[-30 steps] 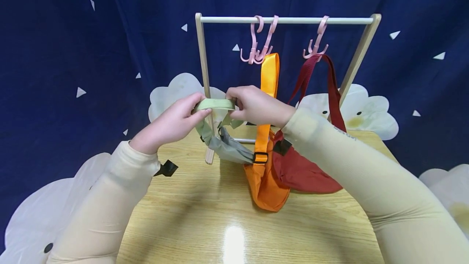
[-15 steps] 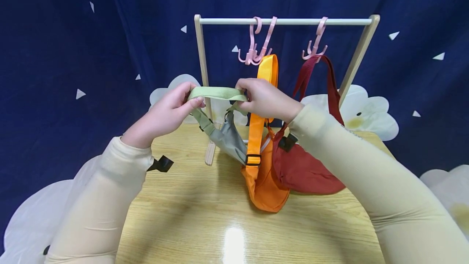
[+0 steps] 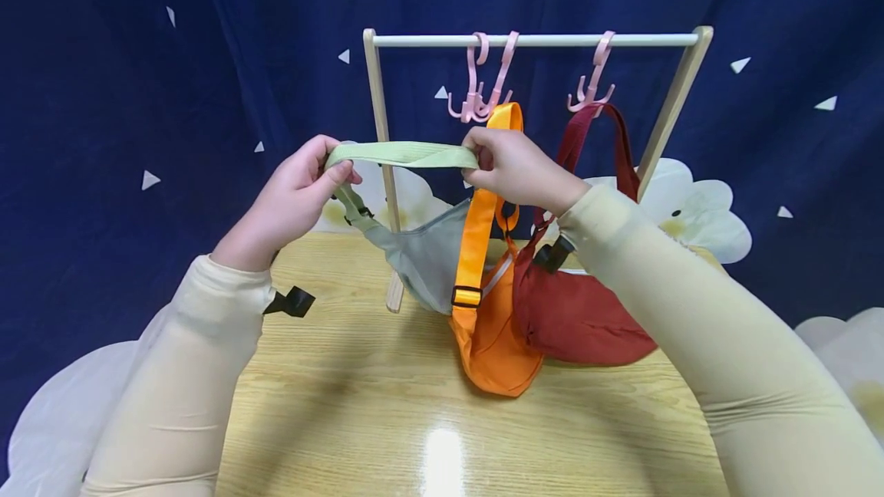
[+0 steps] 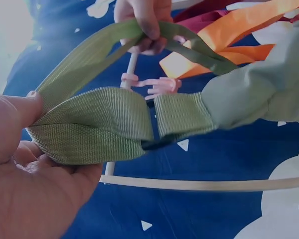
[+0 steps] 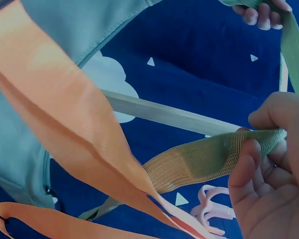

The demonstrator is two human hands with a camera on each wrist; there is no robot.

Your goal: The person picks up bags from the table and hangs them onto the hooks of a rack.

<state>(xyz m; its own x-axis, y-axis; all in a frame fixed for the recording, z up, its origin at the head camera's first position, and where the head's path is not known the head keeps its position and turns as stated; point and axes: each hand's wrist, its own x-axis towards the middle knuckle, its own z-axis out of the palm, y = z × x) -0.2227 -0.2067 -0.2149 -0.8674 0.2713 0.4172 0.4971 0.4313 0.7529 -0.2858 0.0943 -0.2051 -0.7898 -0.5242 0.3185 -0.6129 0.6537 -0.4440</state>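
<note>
A grey-green bag (image 3: 431, 248) hangs by its light green strap (image 3: 404, 153), which stretches nearly level between both hands. My left hand (image 3: 293, 189) pinches the strap's left end between thumb and fingers; in the left wrist view a dark buckle (image 4: 153, 124) sits on the webbing close by. The right hand (image 3: 518, 166) grips the other end, as the right wrist view shows at the webbing (image 5: 209, 155). In front of the bag's right part hangs an orange bag (image 3: 500, 343), its strap (image 3: 476, 244) beside the right hand and up at a pink hook (image 3: 499, 83).
A rack with a white rail (image 3: 552, 40) and wooden legs (image 3: 673, 110) stands on the wooden table (image 3: 331, 405). Another pink hook (image 3: 471, 87) hangs beside the orange bag's hook. A red bag (image 3: 587, 320) hangs from a hook (image 3: 594, 75) at right. Behind is a blue curtain (image 3: 138, 44).
Both hands have risen and moved apart, drawing the green strap out longer. The grey-green bag has come up and opened out flatter. The orange and red bags stay on their hooks.
</note>
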